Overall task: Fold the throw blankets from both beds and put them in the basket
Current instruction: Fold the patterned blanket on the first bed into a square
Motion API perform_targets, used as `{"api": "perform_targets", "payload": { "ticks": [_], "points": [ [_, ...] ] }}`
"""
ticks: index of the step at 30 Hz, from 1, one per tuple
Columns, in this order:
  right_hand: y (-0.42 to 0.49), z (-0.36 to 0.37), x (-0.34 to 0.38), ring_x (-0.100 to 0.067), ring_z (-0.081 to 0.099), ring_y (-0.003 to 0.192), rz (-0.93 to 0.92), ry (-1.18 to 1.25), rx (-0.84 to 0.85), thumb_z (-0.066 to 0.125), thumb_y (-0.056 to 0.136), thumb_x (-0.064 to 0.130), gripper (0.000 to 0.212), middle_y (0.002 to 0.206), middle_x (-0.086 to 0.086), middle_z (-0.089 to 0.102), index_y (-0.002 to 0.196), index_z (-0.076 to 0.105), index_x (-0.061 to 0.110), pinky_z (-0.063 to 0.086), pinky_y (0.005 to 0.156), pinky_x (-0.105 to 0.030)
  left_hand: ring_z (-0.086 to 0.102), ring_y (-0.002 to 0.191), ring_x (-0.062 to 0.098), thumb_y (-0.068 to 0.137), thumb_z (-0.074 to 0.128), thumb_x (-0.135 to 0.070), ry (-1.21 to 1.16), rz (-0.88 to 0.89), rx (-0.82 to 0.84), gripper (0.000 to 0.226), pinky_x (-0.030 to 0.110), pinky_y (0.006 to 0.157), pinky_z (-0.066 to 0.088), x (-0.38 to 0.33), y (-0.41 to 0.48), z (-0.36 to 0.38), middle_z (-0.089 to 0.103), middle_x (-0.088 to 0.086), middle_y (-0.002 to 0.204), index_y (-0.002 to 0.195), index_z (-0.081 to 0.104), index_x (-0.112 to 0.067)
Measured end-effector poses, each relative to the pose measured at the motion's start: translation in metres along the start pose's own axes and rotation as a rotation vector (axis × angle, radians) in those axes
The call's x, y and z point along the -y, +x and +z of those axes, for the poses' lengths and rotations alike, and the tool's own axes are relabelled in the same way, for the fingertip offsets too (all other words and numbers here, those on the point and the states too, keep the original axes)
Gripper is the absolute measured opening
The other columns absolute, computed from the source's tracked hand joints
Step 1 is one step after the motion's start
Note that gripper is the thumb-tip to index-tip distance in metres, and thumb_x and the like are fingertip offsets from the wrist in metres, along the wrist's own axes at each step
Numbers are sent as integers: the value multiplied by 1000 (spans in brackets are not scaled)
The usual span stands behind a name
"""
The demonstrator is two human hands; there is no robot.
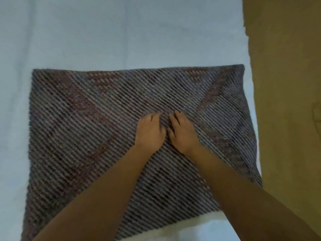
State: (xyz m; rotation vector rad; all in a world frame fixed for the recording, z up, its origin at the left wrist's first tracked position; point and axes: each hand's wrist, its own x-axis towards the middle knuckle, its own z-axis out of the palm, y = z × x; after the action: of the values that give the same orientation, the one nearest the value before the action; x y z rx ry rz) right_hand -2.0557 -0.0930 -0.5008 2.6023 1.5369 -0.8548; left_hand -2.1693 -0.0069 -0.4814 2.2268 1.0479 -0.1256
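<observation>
Grip unclear, left hand (150,131) and right hand (183,133) palm-down on striped blanket (86,119), blurred

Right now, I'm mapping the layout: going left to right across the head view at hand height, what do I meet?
White bed sheet → striped throw blanket → left hand → right hand → tan surface at the right edge.
</observation>
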Motion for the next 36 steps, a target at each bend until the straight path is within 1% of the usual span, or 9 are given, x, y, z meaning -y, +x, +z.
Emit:
{"api": "perform_targets", "payload": {
  "ticks": [7,10,14,19,22,25,27,32,36],
  "points": [
    [-55,-15,-181,-31,17,143,110,64,-166,40,97,34,57,154,-16,22,146,25,9,16,116,-44,35,132,27,95,44,-29,137,161,110,52,37,110,29,-161,69,97,36,12,145,141,34,-8],
    [-73,-9,-225,-34,19,142,277,189,-271,51,90,45,70,153,-18,23,146,26,11,22,113,-49,35,130,29,95,41,-33,247,237,102,50,39,108,30,-206,90,121,37,13,144,139,38,-10],
    [-87,0,-251,-33,34,129,576,380,-244,55,77,66,90,143,-14,36,144,26,13,37,98,-45,33,129,33,90,35,-60,447,105,94,69,48,104,30,-249,104,138,35,15,142,135,40,-8],
    [-82,-6,-242,-27,55,97,525,558,-252,56,85,48,48,107,-9,56,113,46,11,43,69,-34,8,142,38,74,51,-72,373,-221,164,117,50,113,12,-291,110,167,2,22,155,145,-2,4],
    [-86,-15,-230,-30,60,81,474,527,-252,50,91,37,30,94,-11,63,102,46,9,35,58,-32,6,142,41,86,53,-47,409,-275,170,97,47,115,13,-294,114,174,-2,25,155,144,-2,7],
    [-96,-18,-211,-29,60,74,385,493,-292,47,93,34,23,87,-9,63,96,45,10,32,55,-31,45,124,35,91,48,-22,391,-136,135,48,36,96,40,-288,122,157,42,24,139,130,42,4],
    [-103,-19,-195,-27,57,70,350,491,-277,46,93,33,22,83,-6,59,97,44,12,32,54,-30,59,105,30,91,48,-13,271,-88,70,25,31,76,45,-282,125,136,60,18,118,109,57,1],
    [-106,-27,-138,-22,49,68,335,582,-194,44,95,28,15,77,0,50,100,42,13,38,59,-32,59,98,32,92,45,-9,-54,-204,-55,25,29,72,44,-240,110,79,61,18,96,67,44,-6],
    [-104,-38,-63,-30,59,96,210,621,-140,43,95,25,31,106,-11,61,120,44,7,47,80,-37,56,102,35,92,39,-8,-261,-315,-151,25,37,82,46,-183,88,34,59,23,110,105,55,6]
  ]
}}
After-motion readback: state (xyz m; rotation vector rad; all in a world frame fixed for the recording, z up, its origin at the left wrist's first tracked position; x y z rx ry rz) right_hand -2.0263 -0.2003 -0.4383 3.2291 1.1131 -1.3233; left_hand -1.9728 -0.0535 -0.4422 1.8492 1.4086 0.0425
